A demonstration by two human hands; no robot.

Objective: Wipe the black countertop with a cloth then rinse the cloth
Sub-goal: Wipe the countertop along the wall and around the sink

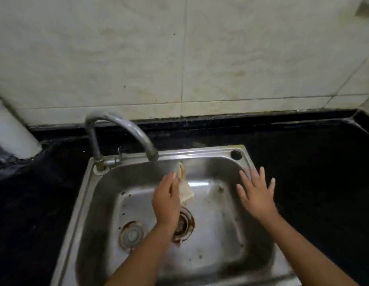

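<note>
The black surface [35,203] lies to the left of the left grip [166,200], around the steel sink [220,234]. A curved tap [125,131] rises up and left of that grip, its spout just above it. The left grip pinches a pale, stained cloth [184,187], which hangs over the basin below the spout, above the drain [184,223]. To the cloth's right, the right grip [256,193] hovers with fingers spread, holding nothing, near the sink's right wall.

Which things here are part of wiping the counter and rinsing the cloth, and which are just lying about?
Part of the job: cloth held in the left hand, faucet, sink, black countertop.

Just there: white pipe, sink's drain strainer, round plug.
</note>
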